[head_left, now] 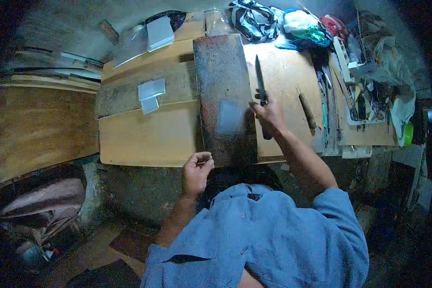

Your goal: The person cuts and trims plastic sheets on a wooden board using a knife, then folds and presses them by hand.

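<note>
My right hand (pixel 270 115) grips a knife (pixel 259 72) above the right part of the table. Its long dark blade points away from me, and the handle's end shows below the hand. Left of it, a clear rectangular sheet (pixel 229 116) lies on a dark, worn board (pixel 221 67). My left hand (pixel 196 174) is at the table's front edge, with its fingers curled in and the thumb close to the index finger. Whether anything small is between them cannot be made out. To the right of the knife lies an awl-like tool (pixel 307 113) with a thin metal point.
Two small stacks of clear sheets (pixel 151 91) lie left of the dark board. A larger pale stack (pixel 160 33) is at the back. Plastic bags (pixel 257 21) sit behind the board. A white tray of tools (pixel 365 120) stands at right.
</note>
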The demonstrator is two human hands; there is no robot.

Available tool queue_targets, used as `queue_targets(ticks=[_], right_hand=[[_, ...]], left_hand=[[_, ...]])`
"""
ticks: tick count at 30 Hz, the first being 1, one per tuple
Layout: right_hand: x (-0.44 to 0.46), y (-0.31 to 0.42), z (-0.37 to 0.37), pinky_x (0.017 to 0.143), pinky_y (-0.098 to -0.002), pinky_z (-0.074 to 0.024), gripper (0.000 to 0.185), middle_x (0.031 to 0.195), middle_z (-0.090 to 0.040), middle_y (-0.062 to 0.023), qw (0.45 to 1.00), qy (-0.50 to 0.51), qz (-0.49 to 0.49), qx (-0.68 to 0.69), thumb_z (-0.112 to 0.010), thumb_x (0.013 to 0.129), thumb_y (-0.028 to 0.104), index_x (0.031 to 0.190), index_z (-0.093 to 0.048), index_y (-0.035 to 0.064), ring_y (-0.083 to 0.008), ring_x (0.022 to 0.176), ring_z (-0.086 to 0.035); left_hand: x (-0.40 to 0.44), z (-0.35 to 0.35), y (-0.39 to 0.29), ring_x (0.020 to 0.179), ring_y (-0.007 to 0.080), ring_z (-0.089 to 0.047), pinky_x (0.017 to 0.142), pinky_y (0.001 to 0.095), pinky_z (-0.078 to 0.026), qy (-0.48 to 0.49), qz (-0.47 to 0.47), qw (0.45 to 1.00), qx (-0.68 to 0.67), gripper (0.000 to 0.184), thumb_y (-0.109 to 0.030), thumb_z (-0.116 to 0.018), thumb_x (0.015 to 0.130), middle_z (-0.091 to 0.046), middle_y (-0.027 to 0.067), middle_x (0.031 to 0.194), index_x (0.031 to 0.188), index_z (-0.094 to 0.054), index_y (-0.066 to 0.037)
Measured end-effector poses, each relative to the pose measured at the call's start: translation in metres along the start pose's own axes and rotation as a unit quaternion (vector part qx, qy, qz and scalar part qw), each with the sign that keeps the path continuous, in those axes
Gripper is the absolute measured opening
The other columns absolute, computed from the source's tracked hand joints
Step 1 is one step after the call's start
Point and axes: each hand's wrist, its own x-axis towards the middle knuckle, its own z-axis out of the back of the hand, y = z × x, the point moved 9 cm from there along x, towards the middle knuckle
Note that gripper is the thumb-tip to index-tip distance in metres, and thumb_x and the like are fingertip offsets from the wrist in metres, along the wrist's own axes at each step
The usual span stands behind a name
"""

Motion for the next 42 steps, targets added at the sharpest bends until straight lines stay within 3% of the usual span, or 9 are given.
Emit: queue_targets(ticks=[3,5,8,12,15,27,36,41,42], right_hand=[[0.008,-0.012,0.025,0.05,-0.0261,-0.0449,0.039,0.081,-0.06,-0.0055,0.992,0.002,-0.095,0.088,-0.066,0.08,0.015,0.113,-0.051,0.0001,-0.0118,0.059,-0.055],[0.027,-0.024,0.04,0.045,-0.0261,-0.0424,0.041,0.074,-0.058,-0.0034,0.996,-0.016,-0.06,0.056,-0.066,0.079,0.018,0.112,-0.05,-0.0005,-0.0111,0.053,-0.053],[0.049,-0.049,0.062,0.053,-0.0323,-0.0485,0.044,0.07,-0.063,-0.0109,0.987,-0.07,-0.142,0.033,-0.072,0.072,0.029,0.101,-0.058,-0.0009,-0.019,0.057,-0.061],[0.094,-0.046,0.073,0.066,-0.0381,-0.0489,0.051,0.076,-0.064,-0.0163,0.988,-0.108,-0.067,-0.092,-0.074,0.067,0.04,0.09,-0.057,-0.0014,-0.0286,0.072,-0.063],[0.136,-0.075,0.053,0.068,-0.0379,-0.049,0.047,0.079,-0.064,-0.0168,0.99,-0.019,-0.131,-0.036,-0.073,0.067,0.039,0.086,-0.057,-0.0004,-0.0289,0.074,-0.063],[0.189,-0.061,0.033,0.077,-0.0384,-0.05,0.054,0.093,-0.065,-0.023,0.957,-0.085,-0.21,-0.183,-0.076,0.065,0.04,0.091,-0.062,-0.0045,-0.0316,0.088,-0.064],[0.207,-0.067,0.023,0.079,-0.0405,-0.0493,0.033,0.091,-0.065,-0.0223,0.962,-0.038,-0.199,-0.182,-0.064,0.069,0.023,0.091,-0.065,-0.0027,-0.0345,0.09,-0.064],[0.216,-0.097,0.029,0.069,-0.0376,-0.0506,0.027,0.079,-0.066,-0.0188,0.977,-0.101,-0.158,-0.101,-0.061,0.069,0.021,0.082,-0.065,-0.003,-0.0288,0.072,-0.065],[0.211,-0.092,0.035,0.059,-0.035,-0.0493,0.024,0.071,-0.064,-0.0147,0.978,-0.104,-0.151,-0.095,-0.062,0.071,0.02,0.081,-0.063,-0.0018,-0.0235,0.063,-0.064]], left_hand=[[-0.004,0.001,-0.005,0.071,0.0084,-0.055,0.072,0.0227,-0.046,-0.016,0.05,0.996,0.077,0.015,-0.009,-0.065,0.083,-0.06,0.003,0.079,0.093,-0.061,0.001],[-0.006,0.002,-0.002,0.067,0.007,-0.054,0.068,0.0226,-0.045,-0.022,0.065,0.994,0.089,0.011,-0.011,-0.065,0.084,-0.061,0.0019,0.072,0.086,-0.062,0.0],[-0.006,-0.007,-0.016,0.067,0.007,-0.054,0.067,0.0233,-0.045,-0.026,0.003,0.993,0.114,0.012,-0.012,-0.066,0.083,-0.062,0.0032,0.076,0.085,-0.062,-0.001],[-0.01,-0.008,-0.025,0.07,0.0074,-0.055,0.067,0.0235,-0.045,-0.035,-0.031,0.992,0.12,0.01,-0.011,-0.065,0.084,-0.062,0.0037,0.081,0.085,-0.061,-0.002],[-0.014,-0.007,-0.016,0.071,0.0085,-0.056,0.07,0.0237,-0.045,-0.05,0.026,0.994,0.097,0.01,-0.012,-0.062,0.087,-0.063,0.0035,0.08,0.084,-0.061,-0.002],[-0.03,-0.009,-0.011,0.074,0.0113,-0.059,0.074,0.0261,-0.044,-0.106,0.086,0.988,0.073,0.015,-0.016,-0.062,0.087,-0.063,0.0039,0.08,0.092,-0.062,-0.002],[-0.031,-0.005,-0.001,0.076,0.0119,-0.059,0.076,0.0254,-0.044,-0.106,0.096,0.988,0.056,0.016,-0.016,-0.06,0.088,-0.062,0.0043,0.085,0.094,-0.06,-0.001],[-0.033,-0.004,-0.008,0.077,0.0115,-0.058,0.075,0.0257,-0.045,-0.087,0.074,0.992,0.059,0.015,-0.014,-0.059,0.089,-0.061,0.0045,0.084,0.096,-0.06,-0.001],[-0.034,-0.004,-0.01,0.077,0.0115,-0.058,0.075,0.0257,-0.045,-0.088,0.074,0.992,0.058,0.015,-0.014,-0.059,0.089,-0.061,0.0045,0.084,0.096,-0.06,-0.001]])
